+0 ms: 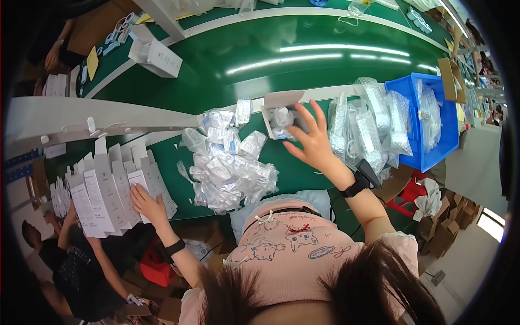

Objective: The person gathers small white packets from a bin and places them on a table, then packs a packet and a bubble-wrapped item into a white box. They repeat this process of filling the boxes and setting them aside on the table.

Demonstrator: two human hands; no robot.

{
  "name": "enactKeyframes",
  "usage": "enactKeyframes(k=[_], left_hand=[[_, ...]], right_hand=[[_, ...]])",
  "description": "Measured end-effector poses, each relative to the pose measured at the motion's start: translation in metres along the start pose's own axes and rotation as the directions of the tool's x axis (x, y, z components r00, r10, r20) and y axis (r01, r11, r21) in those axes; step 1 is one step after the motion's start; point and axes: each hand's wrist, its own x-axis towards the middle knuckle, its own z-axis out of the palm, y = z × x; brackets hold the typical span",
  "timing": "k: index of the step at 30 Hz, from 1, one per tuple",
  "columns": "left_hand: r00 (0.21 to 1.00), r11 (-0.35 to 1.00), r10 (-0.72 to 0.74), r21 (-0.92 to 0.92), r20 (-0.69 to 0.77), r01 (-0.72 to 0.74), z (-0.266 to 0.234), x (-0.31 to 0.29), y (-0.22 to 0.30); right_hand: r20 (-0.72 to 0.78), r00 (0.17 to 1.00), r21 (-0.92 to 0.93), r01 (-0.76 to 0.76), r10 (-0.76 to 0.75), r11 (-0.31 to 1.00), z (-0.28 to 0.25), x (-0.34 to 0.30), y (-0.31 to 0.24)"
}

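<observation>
My left hand [147, 205] rests with outstretched fingers against the nearest of several upright white boxes [116, 189] standing in a row at the left. With its fingers spread, my right hand [314, 143] hovers at the right side of a small open carton [269, 123] and holds nothing. Inside that carton lie clear plastic-wrapped pieces [281, 118], partly hidden by the walls. Between my hands spreads a big heap of small clear bags [227, 165] with white and pale blue contents. Several bubble-wrap pouches [368, 135] lie right of my right hand.
A blue bin [445, 142] holding more pouches stands at the right, a brown cardboard box [451, 81] at its far edge. A white box [156, 58] lies beyond the grey metal bar [108, 116]. Another person's arms [100, 260] reach toward the white boxes at far left.
</observation>
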Motion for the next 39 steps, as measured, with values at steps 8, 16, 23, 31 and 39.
enactKeyframes(k=[8,16,23,31,39], left_hand=[[0.83,0.762,0.029,-0.55,0.557,0.343,-0.072,-0.01,0.01],[0.82,-0.119,0.234,-0.821,0.523,0.558,-0.104,0.009,0.104],[0.949,0.121,0.211,-0.969,0.235,0.214,-0.078,0.042,0.237],[0.906,0.0,0.418,-0.997,-0.065,-0.071,-0.065,0.027,0.301],[0.709,-0.315,0.705,-0.9,-0.009,0.301,-0.072,0.028,0.329]], right_hand=[[0.154,0.93,0.792,-0.317,0.333,0.521,0.06,-0.009,0.041],[0.057,0.86,0.942,-0.214,0.507,0.258,0.071,0.147,0.068],[-0.288,0.773,0.571,-0.336,0.566,0.749,0.105,0.163,0.145],[0.189,0.893,0.964,-0.248,0.41,0.097,0.012,-0.003,-0.001],[0.116,0.874,0.691,-0.413,0.472,0.593,-0.069,-0.064,0.066]])
